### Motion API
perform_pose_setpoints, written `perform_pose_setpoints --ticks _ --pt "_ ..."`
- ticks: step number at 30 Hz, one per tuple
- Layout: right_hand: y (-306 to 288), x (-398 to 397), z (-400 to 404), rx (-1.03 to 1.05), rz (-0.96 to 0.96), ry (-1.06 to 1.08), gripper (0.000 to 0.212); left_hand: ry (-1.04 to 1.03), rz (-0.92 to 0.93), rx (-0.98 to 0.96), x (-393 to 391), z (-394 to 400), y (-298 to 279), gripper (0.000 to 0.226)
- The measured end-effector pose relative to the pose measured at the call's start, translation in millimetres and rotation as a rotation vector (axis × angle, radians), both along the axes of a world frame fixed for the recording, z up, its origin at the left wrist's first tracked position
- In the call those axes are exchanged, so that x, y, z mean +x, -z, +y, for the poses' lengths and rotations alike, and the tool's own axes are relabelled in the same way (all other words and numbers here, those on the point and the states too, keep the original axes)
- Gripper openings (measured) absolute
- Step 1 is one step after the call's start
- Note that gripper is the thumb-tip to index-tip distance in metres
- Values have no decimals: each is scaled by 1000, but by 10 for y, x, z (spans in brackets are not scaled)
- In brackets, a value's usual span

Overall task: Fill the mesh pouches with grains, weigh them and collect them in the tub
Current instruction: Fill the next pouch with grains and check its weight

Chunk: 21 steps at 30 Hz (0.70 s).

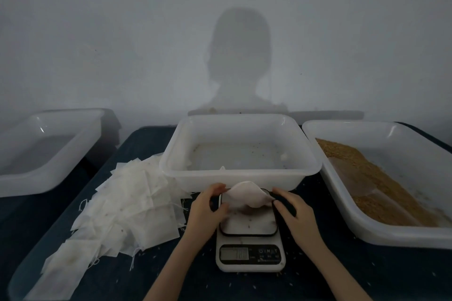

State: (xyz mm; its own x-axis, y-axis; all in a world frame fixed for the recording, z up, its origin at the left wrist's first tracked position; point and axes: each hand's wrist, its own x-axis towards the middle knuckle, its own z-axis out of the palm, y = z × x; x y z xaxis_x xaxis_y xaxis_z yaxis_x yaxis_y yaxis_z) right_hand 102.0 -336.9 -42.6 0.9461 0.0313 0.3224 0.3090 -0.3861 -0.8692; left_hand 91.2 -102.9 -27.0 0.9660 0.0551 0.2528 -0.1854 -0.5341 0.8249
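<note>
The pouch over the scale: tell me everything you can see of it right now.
The mesh pouch is white, thin fabric, bulging as if filled, contents hidden. It is stretched sideways above the kitchen scale's platform, just in front of the middle tub. The left hand pinches its left end, the right hand its right end. Whether it touches the platform is unclear.

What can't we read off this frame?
Head view:
- Scale readout: too small and blurred.
- Pouch fill: its fabric hides the contents.
- Whether the pouch rests on the scale: unclear; left hand and right hand pinch its ends.
- Left tub: cut off by the frame edge.
</note>
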Motion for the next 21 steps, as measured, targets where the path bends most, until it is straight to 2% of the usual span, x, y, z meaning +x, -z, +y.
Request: perform_pose_setpoints --ticks 3,7,9,14,21 --pt "37 12 -65 198 62 102 23 -123 19 -132 -48 107 86 32" --pt "82 85 -127 359 124 200 27 -292 42 -166 -61 197 208 32" --pt "114 107 -145 368 136 210 28 -311 59 -200 -41 206 232 32" --pt "137 116 -130 353 136 205 26 -307 70 -117 -27 204 248 30" --pt "124 89 -108 334 124 200 26 -321 80 -113 -37 207 249 30"
